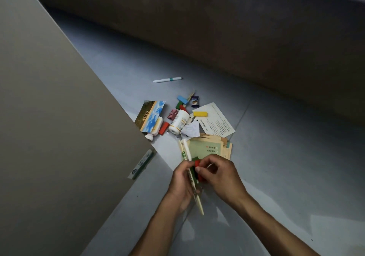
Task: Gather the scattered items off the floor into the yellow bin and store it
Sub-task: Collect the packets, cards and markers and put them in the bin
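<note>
My left hand (pixel 180 184) grips a bundle of long thin items, a white pen (pixel 186 150) and wooden sticks (pixel 199 204), held upright over the floor. My right hand (pixel 219 174) pinches a red block (pixel 197 164) against that bundle, with a green block beside it. Beyond the hands lies a scattered pile: a white bottle (pixel 178 121), a yellow block (pixel 200 114), a blue block (pixel 183 99), a red block (pixel 164 128), a picture card (pixel 150 115), a printed leaflet (pixel 216 120), green-and-tan packets (pixel 209 147) and a candy wrapper (pixel 194 101). A white marker (pixel 167 79) lies apart, farther away. The yellow bin is not in view.
A large beige cabinet panel (pixel 59 117) fills the left side, its corner overlapping the pile and a smaller white bottle (pixel 153 133). A dark brown sofa or bed base (pixel 217 28) runs along the far side. A labelled strip (pixel 141 163) pokes out under the panel. Grey floor (pixel 286 157) lies to the right.
</note>
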The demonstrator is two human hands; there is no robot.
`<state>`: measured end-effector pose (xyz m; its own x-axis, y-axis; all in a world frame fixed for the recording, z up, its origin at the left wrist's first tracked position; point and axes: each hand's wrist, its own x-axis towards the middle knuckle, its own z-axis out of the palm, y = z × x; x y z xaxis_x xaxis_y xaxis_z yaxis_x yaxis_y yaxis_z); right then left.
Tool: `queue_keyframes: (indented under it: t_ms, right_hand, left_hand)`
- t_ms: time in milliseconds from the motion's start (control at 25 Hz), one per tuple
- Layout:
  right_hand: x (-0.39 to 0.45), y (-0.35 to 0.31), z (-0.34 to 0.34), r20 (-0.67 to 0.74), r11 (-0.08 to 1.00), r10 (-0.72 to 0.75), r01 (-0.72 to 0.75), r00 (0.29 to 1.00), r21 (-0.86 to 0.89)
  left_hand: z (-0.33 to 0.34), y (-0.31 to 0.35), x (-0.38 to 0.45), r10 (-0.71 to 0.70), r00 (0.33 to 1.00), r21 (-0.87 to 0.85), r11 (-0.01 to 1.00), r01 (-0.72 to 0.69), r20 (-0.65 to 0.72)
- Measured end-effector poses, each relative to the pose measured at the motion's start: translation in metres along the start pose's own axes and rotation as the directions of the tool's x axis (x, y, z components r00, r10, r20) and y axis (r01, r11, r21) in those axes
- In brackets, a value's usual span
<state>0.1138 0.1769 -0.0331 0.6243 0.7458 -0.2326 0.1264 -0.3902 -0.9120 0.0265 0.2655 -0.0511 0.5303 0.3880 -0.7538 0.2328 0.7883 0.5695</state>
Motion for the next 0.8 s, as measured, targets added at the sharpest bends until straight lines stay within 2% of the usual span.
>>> queue_keyframes:
  t_ms: [40,120,160,200,280,320,360,440,520,720,800]
  right_hand:
    - [0.004,-0.004,-0.004,0.040,0.997,-0.053,0.055,0.998,-0.053]
    - [0.013,-0.011,-0.011,0.144,0.982,-0.098,0.119,0.985,-0.145]
    - [0.021,-0.013,-0.013,0.150,0.972,-0.104,0.132,0.983,-0.192]
    - [0.031,-0.016,-0.015,0.104,0.950,-0.129,0.153,0.986,-0.273]
    - [0.062,-0.021,-0.013,0.036,0.835,-0.197,0.187,0.980,-0.518]
    - [0.080,-0.024,-0.010,0.089,0.767,-0.156,0.177,0.984,-0.617]
    - [0.095,-0.025,-0.004,0.171,0.708,-0.045,0.152,0.984,-0.690]
    - [0.109,-0.015,0.010,0.281,0.602,0.194,0.112,0.940,-0.791]
    - [0.100,0.010,0.020,0.280,0.528,0.248,0.113,0.927,-0.842]
    - [0.058,0.044,0.014,0.230,0.308,0.086,0.194,0.969,-0.931]
    - [0.046,0.044,0.014,0.207,0.308,-0.001,0.198,0.978,-0.931]
  left_hand:
    - [0.001,0.003,0.001,0.024,1.000,0.019,1.000,-0.023,-0.015]
    - [0.002,0.011,0.005,0.083,0.987,0.080,0.994,-0.072,-0.140]
    - [0.003,0.016,0.006,0.102,0.974,0.088,0.992,-0.086,-0.201]
    - [0.003,0.021,0.005,0.110,0.967,0.077,0.993,-0.095,-0.231]
    - [-0.001,0.029,0.005,0.128,0.953,0.052,0.992,-0.118,-0.276]
    - [-0.005,0.031,0.004,0.137,0.947,0.062,0.990,-0.124,-0.291]
    - [-0.011,0.030,0.002,0.147,0.943,0.086,0.988,-0.127,-0.299]
    - [-0.021,0.028,-0.003,0.171,0.936,0.138,0.981,-0.133,-0.308]
    - [-0.026,0.026,-0.004,0.188,0.929,0.152,0.978,-0.146,-0.320]
    - [-0.018,0.020,-0.005,0.192,0.921,0.181,0.974,-0.137,-0.340]
    - [-0.009,0.015,-0.006,0.199,0.922,0.204,0.969,-0.136,-0.333]
